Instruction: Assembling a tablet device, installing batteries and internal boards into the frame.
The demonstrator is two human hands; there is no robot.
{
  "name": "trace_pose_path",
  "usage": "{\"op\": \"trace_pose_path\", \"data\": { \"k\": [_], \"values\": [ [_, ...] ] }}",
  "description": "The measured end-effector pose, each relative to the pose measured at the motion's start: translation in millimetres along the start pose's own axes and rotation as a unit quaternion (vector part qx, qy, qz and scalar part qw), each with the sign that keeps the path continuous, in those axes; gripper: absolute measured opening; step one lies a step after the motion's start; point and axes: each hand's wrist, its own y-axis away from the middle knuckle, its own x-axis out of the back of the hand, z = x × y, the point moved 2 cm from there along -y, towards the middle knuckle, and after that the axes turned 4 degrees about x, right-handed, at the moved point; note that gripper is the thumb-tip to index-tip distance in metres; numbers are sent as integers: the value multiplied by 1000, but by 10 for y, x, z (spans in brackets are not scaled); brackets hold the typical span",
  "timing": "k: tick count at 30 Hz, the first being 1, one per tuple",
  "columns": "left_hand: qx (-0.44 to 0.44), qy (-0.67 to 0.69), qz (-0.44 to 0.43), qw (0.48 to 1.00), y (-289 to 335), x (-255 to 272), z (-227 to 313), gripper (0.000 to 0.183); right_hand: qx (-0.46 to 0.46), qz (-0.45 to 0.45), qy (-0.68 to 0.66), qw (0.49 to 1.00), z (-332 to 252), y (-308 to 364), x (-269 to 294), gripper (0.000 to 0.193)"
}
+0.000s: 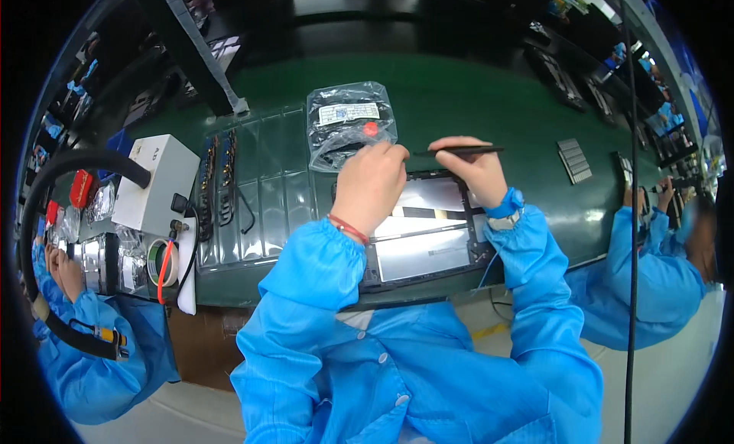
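Observation:
In front of me on the green bench lies a flat, tablet-like device (424, 260) with a black frame and silvery inner panels. Over its far left corner is my left hand (373, 183), its fingers pinched together; what they hold, if anything, is hidden. My right hand (475, 173) is above the far right corner, closed on slim black tweezers (472, 150) whose thin end points left toward my left fingertips. Just beyond my left hand sits a clear plastic bag (352, 123) with dark contents, a white label and a red round sticker.
Left of the device is a clear compartment tray (267, 176), with dark strip-like parts (227, 173) beside it. A white box (157, 180), a black hose (84, 160) and a tape roll (163, 262) stand farther left. Grey blocks (574, 161) lie right. Co-workers (646, 268) sit on both sides.

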Motion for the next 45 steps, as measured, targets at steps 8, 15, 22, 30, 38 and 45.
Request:
{"op": "trace_pose_path", "data": {
  "k": [8, 15, 22, 30, 38, 45],
  "values": [
    [-12, 43, -56, 997, 119, -124, -76, 14, -69, -66, 105, 990, 67, 83, 27, 17],
    [-1, 52, -100, 994, 87, -136, -88, 17, -47, -77, 178, 980, 32, 62, 29, 18],
    [-53, 15, -75, 996, 117, -160, -97, 24, -55, -84, 176, 979, 22, 56, 8, 19],
    [6, 17, -80, 997, 101, -121, -38, 33, -59, -63, 155, 984, 59, 101, 80, 19],
    [11, 23, -89, 996, 83, -104, -81, 41, -28, -94, 196, 976, 27, 61, 46, 19],
    [54, 2, -48, 997, 347, 477, 42, 26, -9, -18, 52, 998, 120, 122, 27, 13]
  ]
}}
